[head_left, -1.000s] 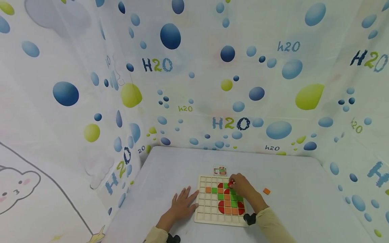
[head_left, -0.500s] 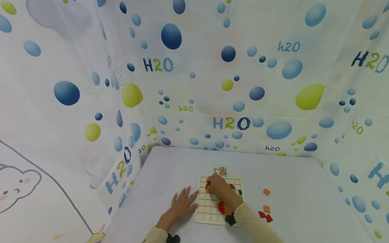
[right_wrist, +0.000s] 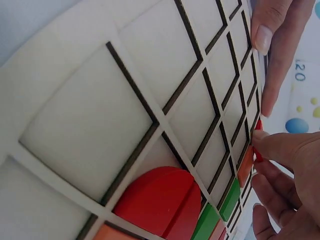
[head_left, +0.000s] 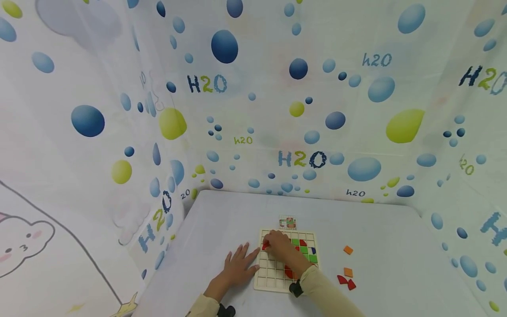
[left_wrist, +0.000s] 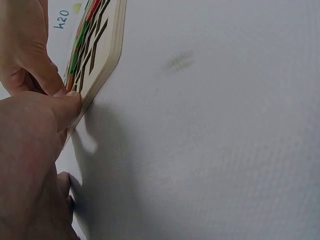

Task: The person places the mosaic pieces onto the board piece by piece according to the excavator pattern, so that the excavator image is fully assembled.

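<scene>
My right hand [head_left: 280, 247] pinches a small red piece [head_left: 265, 245] between thumb and fingers at the upper left of a pale wooden grid board [head_left: 267, 282]. In the right wrist view, the red piece [right_wrist: 258, 150] stands on the board beside an orange square [right_wrist: 245, 167]. My left hand [head_left: 237, 268] lies on the table with fingers spread, its thumb and a fingertip at the board's left edge. Red, green and orange pieces fill part of the grid, among them a green square [head_left: 313, 258] and rounded red pieces [right_wrist: 155, 200]. My right hand hides several middle cells.
Behind the board lies a small pattern card [head_left: 287, 222]. To its right on the white table are two orange squares, the nearer one [head_left: 348, 272] close to two red pieces [head_left: 351, 284]. A patterned curtain [head_left: 253, 97] surrounds the table.
My right hand has moved from the board's upper right to its upper left, then slightly further left with a red piece. Loose pieces at the right came out from behind my arm. My left hand stays put.
</scene>
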{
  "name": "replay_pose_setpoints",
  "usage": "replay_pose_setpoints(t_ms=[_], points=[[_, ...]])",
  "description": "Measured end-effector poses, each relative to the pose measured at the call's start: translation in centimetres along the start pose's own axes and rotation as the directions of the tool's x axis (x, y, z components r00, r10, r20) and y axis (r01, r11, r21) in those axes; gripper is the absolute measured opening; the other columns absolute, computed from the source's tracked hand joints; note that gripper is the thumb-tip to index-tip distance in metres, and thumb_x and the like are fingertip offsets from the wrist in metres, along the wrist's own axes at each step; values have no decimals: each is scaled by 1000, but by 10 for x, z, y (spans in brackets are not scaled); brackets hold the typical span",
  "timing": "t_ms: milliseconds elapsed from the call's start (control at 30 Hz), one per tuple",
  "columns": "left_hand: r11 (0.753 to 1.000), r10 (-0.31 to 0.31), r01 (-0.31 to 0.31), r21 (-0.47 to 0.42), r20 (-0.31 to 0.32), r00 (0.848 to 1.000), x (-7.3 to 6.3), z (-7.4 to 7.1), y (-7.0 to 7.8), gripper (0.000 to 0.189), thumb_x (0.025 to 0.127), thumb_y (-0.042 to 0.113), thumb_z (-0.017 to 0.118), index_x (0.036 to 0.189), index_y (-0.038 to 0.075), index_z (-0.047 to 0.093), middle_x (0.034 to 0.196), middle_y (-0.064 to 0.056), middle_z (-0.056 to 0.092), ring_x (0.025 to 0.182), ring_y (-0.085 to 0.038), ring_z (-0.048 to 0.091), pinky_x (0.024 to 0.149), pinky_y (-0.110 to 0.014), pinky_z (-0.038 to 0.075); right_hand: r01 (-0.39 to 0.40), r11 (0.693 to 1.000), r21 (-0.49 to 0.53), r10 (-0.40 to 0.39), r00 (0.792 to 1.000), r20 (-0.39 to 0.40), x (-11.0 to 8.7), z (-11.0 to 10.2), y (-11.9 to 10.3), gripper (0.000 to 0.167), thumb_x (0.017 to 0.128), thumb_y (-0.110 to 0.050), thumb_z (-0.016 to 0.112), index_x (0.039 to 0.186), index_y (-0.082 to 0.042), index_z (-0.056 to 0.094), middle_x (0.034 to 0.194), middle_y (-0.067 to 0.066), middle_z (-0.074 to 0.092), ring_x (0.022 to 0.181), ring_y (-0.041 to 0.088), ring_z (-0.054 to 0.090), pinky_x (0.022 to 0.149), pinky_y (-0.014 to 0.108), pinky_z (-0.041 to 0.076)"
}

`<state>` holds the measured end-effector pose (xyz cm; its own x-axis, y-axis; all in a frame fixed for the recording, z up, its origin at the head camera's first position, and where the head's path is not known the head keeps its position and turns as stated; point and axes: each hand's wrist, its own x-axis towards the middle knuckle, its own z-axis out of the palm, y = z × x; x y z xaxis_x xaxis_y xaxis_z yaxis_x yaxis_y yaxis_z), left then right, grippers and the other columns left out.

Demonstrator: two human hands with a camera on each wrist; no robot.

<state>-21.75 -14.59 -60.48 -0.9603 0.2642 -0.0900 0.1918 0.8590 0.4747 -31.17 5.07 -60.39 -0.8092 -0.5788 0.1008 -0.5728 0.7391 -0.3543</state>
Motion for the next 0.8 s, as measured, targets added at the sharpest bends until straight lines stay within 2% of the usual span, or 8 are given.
replay_pose_setpoints(t_ms=[133,267,400,633,800], points=[[1000,1,-1,-21,-3,1000,2,4,-4,58,107,43,58,159,21,48,170,-25,31,157,-51,23,120,-78,12,-2,1000,3,2,1000,6,-1,-1,-2,12,95,-19,81,106,-15,76,103,0,67,99,22,61,89,50,54],[1000,2,-2,-11,-29,1000,8,18,-17,60,106,47,57,160,24,47,171,-22,31,158,-49,23,121,-78,13,-12,1000,7,12,1000,13,0,1,-1,14,94,-20,82,107,-16,76,102,-1,68,99,22,62,88,50,54],[1000,7,-7,12,-52,999,13,28,-25,59,106,49,57,160,26,48,170,-21,32,158,-47,25,120,-77,15,-12,1000,29,12,1000,0,-2,1,-1,12,93,-19,83,100,-18,73,96,-4,65,95,19,60,84,47,52],[1000,7,-8,-12,-45,999,10,23,-21,60,106,48,56,160,24,47,171,-21,30,158,-48,23,120,-78,13,10,1000,26,-10,1000,-13,-5,0,-2,12,93,-19,83,95,-19,70,92,-7,62,91,16,57,80,44,49],[1000,7,-8,-21,-42,999,10,23,-22,60,106,49,56,161,25,46,171,-21,30,159,-48,23,120,-78,13,31,999,27,-31,999,-16,-3,2,-1,11,93,-18,82,95,-19,71,92,-7,64,92,16,60,83,45,50]])
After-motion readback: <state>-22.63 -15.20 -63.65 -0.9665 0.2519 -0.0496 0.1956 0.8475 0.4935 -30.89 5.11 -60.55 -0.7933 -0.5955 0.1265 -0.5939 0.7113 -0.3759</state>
